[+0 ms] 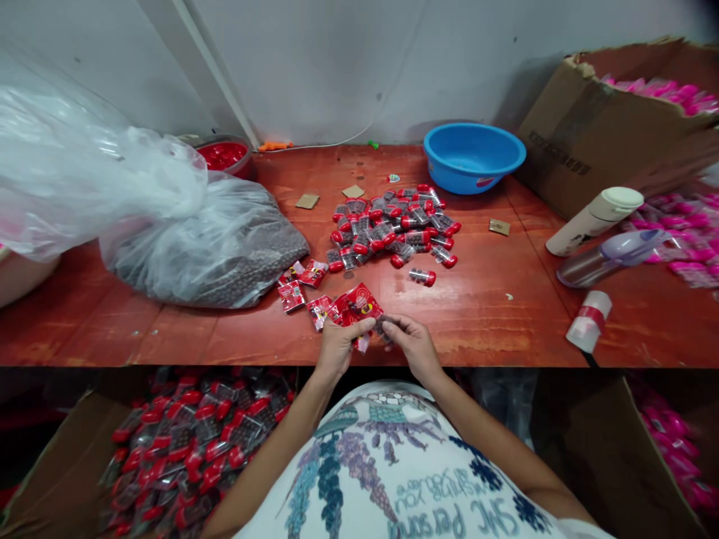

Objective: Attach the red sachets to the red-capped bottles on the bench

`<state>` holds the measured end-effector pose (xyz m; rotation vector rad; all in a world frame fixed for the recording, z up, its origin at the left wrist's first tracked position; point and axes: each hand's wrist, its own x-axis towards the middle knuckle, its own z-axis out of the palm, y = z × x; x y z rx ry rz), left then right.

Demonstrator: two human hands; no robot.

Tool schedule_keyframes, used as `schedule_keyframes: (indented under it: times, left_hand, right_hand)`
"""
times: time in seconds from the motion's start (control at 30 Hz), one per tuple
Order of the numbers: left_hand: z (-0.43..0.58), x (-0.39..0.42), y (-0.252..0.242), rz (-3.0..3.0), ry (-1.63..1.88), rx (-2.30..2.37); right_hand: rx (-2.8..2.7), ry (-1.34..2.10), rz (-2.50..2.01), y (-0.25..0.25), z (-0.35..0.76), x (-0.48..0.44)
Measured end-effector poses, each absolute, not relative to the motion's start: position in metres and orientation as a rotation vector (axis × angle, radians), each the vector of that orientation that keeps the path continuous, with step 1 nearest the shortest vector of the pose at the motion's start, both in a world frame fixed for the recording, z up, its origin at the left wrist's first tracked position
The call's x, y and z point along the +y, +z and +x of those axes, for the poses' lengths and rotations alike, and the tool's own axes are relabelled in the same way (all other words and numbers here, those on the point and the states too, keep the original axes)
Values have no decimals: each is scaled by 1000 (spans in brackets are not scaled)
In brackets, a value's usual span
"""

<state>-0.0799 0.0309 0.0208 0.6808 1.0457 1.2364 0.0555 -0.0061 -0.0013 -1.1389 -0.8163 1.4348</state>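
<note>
My left hand is closed on a red printed packet above the table's front edge. The fingers of my right hand pinch a small dark-filled clear piece against the packet's right side; its full shape is partly hidden by the fingers. Several smaller red packets lie just left of my left hand. Beyond my hands is a heap of small clear tubes with red caps and dark beads. One such tube lies apart, nearer to me.
A clear bag of dark beads sits at left, before a red-filled bowl. A blue basin stands at the back. To the right are a carton, a white flask and a purple-lidded bottle. Below left, a box holds capped tubes.
</note>
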Motion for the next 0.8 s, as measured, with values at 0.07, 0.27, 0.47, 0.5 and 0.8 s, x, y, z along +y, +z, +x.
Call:
schedule_keyframes:
  times: [0.07, 0.27, 0.47, 0.5, 0.8]
  left_hand:
    - [-80, 31, 19, 673, 1230, 1047]
    - [-79, 28, 19, 664, 1213, 1051]
    - [-82, 29, 25, 726, 1256, 1025]
    - [-83, 29, 25, 735, 1248, 1026]
    - [-81, 26, 29, 771, 1239, 1045]
  right_hand:
    - [-790, 1468, -1132, -1, 56, -5]
    - [-1021, 1199, -1199, 0, 57, -6]
    - [-1111, 1139, -1211, 3, 55, -10]
    - [-1069, 1212, -1192, 4, 56, -10]
    - [-974, 1381, -1176, 5, 55, -11]
